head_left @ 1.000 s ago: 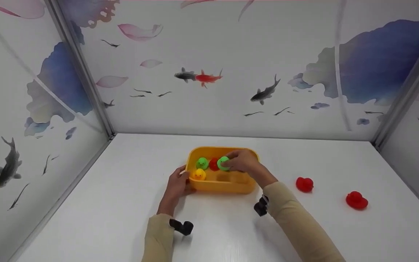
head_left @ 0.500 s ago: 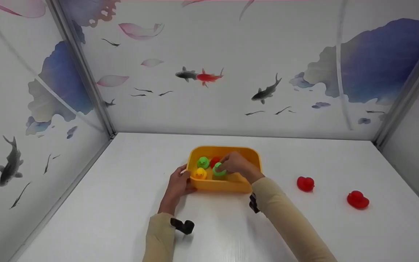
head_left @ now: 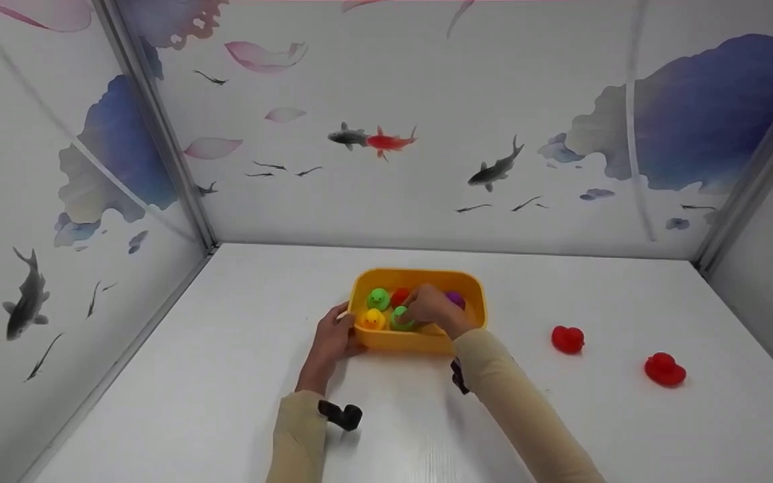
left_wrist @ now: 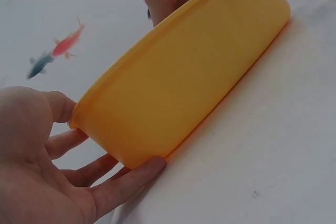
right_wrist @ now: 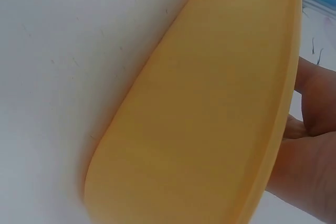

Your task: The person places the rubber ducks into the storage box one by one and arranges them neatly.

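Note:
A yellow plastic tub (head_left: 403, 342) sits on the white table. My left hand (head_left: 330, 339) grips its left end; in the left wrist view the thumb (left_wrist: 60, 107) lies at the rim and the fingers spread along the wall and base. Inside the tub, my right hand (head_left: 432, 307) holds a green rubber duck (head_left: 400, 320) near the front wall. Behind that one lie another green duck (head_left: 378, 298) and a red duck (head_left: 399, 297). A yellow duck (head_left: 374, 319) stands in the front left corner. The right wrist view shows the tub's outer wall (right_wrist: 194, 103) hiding my right fingertips.
Two red ducks, a nearer one (head_left: 568, 339) and a farther-right one (head_left: 665, 369), rest on the table to the right of the tub. Something purple (head_left: 455, 298) shows inside the tub's right part, partly behind my hand. Printed wall panels (head_left: 427, 215) enclose the table.
My right hand has moved left and lower inside the tub with the green duck, toward the front wall. The purple thing has come into sight. My left hand keeps its hold.

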Demonstrator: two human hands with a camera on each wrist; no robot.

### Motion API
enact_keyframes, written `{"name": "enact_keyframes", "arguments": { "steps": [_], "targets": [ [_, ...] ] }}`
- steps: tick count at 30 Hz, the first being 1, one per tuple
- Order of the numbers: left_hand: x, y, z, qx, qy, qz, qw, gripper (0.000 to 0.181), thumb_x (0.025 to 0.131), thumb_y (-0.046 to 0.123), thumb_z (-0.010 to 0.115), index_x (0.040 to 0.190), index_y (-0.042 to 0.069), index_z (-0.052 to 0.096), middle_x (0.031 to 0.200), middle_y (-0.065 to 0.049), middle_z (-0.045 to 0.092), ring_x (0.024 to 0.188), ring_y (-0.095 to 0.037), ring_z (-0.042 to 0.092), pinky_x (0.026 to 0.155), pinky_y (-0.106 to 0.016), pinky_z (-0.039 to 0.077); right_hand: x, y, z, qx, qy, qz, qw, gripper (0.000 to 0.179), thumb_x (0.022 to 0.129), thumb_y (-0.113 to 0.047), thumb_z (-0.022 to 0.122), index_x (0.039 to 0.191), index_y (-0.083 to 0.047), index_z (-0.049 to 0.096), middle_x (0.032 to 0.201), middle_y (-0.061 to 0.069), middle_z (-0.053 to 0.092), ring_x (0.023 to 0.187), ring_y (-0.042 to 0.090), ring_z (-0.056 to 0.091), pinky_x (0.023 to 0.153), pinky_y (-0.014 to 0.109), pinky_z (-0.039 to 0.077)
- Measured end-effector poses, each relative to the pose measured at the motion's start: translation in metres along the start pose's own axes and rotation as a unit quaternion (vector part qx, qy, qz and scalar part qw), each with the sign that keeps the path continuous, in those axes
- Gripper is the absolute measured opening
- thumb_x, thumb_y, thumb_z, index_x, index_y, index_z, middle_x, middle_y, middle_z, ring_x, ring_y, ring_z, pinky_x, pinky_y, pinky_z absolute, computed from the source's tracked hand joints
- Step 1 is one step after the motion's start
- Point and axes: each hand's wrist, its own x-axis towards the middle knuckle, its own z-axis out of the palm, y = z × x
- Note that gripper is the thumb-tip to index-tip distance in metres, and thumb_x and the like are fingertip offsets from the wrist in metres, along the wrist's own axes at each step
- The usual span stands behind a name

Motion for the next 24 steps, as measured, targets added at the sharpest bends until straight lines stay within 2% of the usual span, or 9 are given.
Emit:
{"name": "enact_keyframes", "arguments": {
  "steps": [5, 13, 17, 24],
  "targets": [
    [0.0, 0.001, 0.0, -0.003, 0.001, -0.004, 1.0, 0.048, 0.106, 0.024, 0.045, 0.153, 0.015, 0.04, 0.142, -0.017, 0.057, 0.091, -0.017, 0.067, 0.083, -0.035, 0.062, -0.001, 0.001, 0.002, 0.001, -0.002, -0.016, 0.9999, 0.02, 0.085, -0.011, 0.078, 0.103, -0.002, 0.076, 0.102, 0.009, 0.071, 0.087, 0.022, 0.064, 0.089, 0.035, 0.06],
    [0.0, -0.003, -0.002, 0.002, 0.0, 0.0, 1.0, 0.049, 0.106, 0.024, 0.045, 0.153, 0.014, 0.04, 0.139, -0.018, 0.059, 0.094, -0.017, 0.067, 0.082, -0.035, 0.063, 0.001, 0.003, 0.009, 0.009, -0.001, -0.001, 1.0, 0.01, 0.083, -0.011, 0.081, 0.09, -0.005, 0.078, 0.086, 0.004, 0.061, 0.081, 0.021, 0.058, 0.083, 0.031, 0.059],
    [0.0, -0.002, -0.001, 0.003, 0.0, -0.003, 1.0, 0.049, 0.105, 0.024, 0.045, 0.153, 0.014, 0.04, 0.139, -0.019, 0.058, 0.097, -0.018, 0.067, 0.083, -0.036, 0.062, 0.001, 0.004, 0.007, 0.015, 0.005, 0.005, 0.9999, 0.014, 0.082, -0.011, 0.081, 0.094, -0.005, 0.077, 0.091, 0.005, 0.065, 0.084, 0.022, 0.059, 0.086, 0.032, 0.059],
    [0.0, 0.001, 0.001, 0.005, 0.004, -0.009, 0.9999, 0.05, 0.104, 0.025, 0.046, 0.153, 0.015, 0.04, 0.14, -0.017, 0.058, 0.098, -0.02, 0.067, 0.084, -0.035, 0.062, -0.003, 0.005, -0.002, 0.022, -0.001, -0.009, 0.9997, 0.026, 0.084, -0.012, 0.08, 0.109, -0.006, 0.076, 0.107, 0.008, 0.071, 0.095, 0.026, 0.063, 0.094, 0.036, 0.058]
  ]
}}
